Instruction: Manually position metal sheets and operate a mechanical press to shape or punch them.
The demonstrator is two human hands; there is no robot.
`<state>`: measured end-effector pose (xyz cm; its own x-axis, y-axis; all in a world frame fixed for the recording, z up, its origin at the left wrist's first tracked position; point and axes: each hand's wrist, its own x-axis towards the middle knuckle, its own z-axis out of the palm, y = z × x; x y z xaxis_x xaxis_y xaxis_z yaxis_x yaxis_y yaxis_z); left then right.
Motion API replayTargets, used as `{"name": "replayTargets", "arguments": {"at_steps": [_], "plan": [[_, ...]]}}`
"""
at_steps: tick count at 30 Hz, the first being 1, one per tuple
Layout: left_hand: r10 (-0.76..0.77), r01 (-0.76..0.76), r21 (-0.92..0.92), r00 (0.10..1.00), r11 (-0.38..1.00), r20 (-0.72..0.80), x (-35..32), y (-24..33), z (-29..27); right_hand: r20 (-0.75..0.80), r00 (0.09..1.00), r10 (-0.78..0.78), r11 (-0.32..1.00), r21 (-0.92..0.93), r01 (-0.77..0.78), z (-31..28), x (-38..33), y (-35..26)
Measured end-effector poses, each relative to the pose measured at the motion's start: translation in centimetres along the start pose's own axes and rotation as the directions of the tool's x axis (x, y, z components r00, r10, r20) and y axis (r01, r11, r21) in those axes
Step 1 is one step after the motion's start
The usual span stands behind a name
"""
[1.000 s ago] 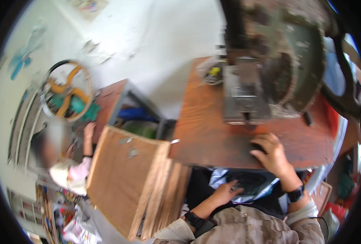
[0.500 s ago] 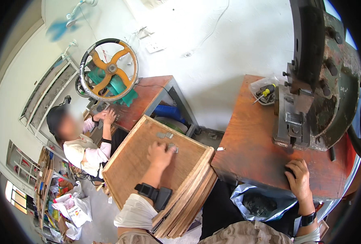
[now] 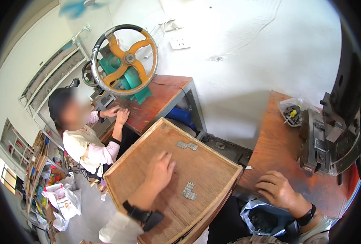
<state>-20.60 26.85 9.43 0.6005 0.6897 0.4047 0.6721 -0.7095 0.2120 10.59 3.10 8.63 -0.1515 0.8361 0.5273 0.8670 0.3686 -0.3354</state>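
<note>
Resting spread left hand (image 3: pixel 160 171) on wooden tray (image 3: pixel 213 162), metal pieces (image 3: pixel 189 191) just beside, right hand (image 3: pixel 276 190) loosely curled on bench (image 3: pixel 270 138)

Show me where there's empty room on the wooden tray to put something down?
The wooden tray is bare along its near-left part, beside the left hand, and in the middle between the two clusters of small metal pieces. The brown table is bare above the right hand; the press machine crowds its right side.
</note>
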Motion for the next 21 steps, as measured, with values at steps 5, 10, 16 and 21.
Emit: {"name": "replayTargets", "arguments": {"at_steps": [5, 10, 16, 21], "plan": [[-0.026, 0.015, 0.128, 0.996, 0.992, 0.081, 7.1, -8.7, 4.5, 0.028, 0.973, -0.23, 0.964, 0.147, 0.223, 4.6, 9.1, -1.4], [-0.115, 0.098, 0.142, 0.987, 0.985, 0.115, 9.9, -11.3, 7.8, 0.141, 0.946, -0.291, 0.948, 0.178, 0.265, 12.7, 18.4, -2.3], [0.04, -0.03, -0.064, 0.988, 0.998, 0.15, 3.9, -8.6, 4.7, 0.436, 0.895, -0.094, 0.99, -0.055, 0.131, 17.2, 19.3, -3.6], [0.018, 0.064, -0.34, 0.972, 0.938, 0.233, -4.2, -4.7, -1.7, 0.289, 0.882, -0.371, 0.897, 0.357, 0.261, 12.7, 15.7, -4.3]]}}
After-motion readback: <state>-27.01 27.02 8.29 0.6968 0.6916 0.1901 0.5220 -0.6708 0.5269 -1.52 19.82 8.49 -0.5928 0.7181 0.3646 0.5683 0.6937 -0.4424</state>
